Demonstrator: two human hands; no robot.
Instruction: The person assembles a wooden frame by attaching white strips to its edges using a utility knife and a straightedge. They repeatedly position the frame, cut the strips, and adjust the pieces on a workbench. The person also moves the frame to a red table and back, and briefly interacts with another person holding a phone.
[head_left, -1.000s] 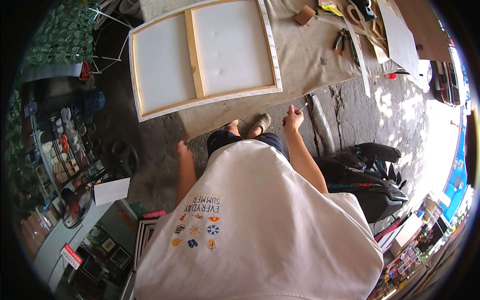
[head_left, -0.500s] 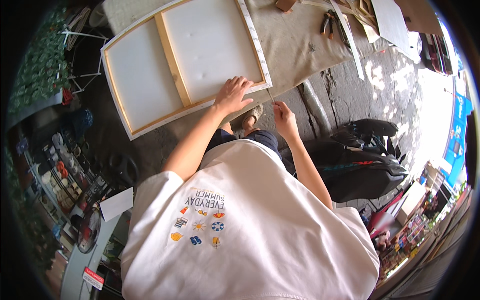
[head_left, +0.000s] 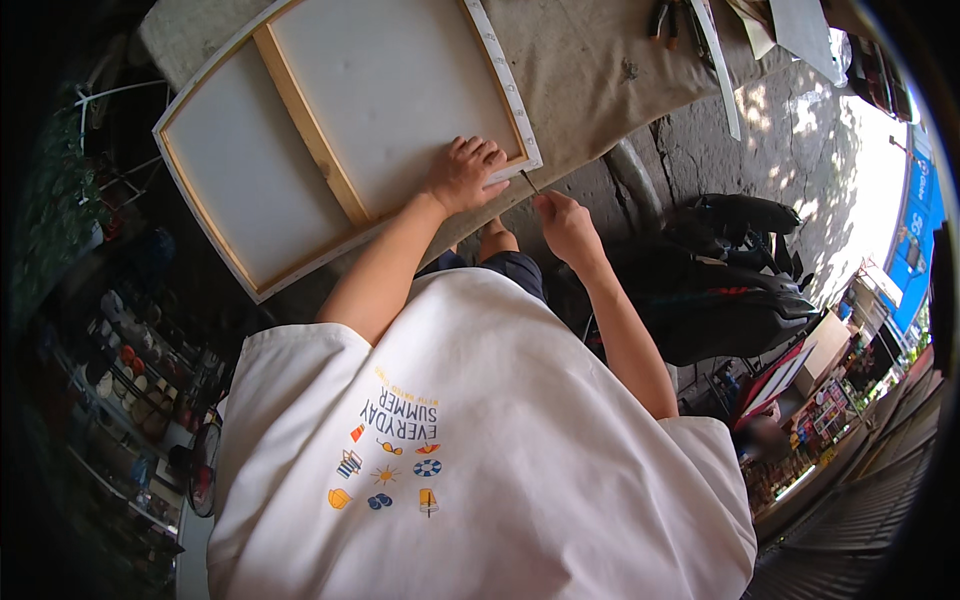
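A stretched canvas point(head_left: 310, 150) lies back up on a cloth-covered table, its wooden bars showing and its white edge studded with staples or tacks. My left hand point(head_left: 465, 175) grips its near edge by the right corner, fingers over the wooden bar and thumb toward the outer side. My right hand point(head_left: 570, 228) is closed around a thin dark rod-like tool point(head_left: 531, 184), whose handle the fist hides. The tool's upper end meets or nearly meets the canvas's corner; I cannot tell if they touch.
Brownish cloth point(head_left: 590, 90) covers the table. Dark-handled pliers point(head_left: 664, 22) and a pale strip point(head_left: 716, 70) lie at its far right. A black motorbike point(head_left: 720, 290) stands close by my right arm. Shelves of goods point(head_left: 130, 360) are at left.
The view has shifted, and the canvas appears turned slightly. My right hand has come nearer the corner, and the tool now slants up to the left. My left hand keeps its hold.
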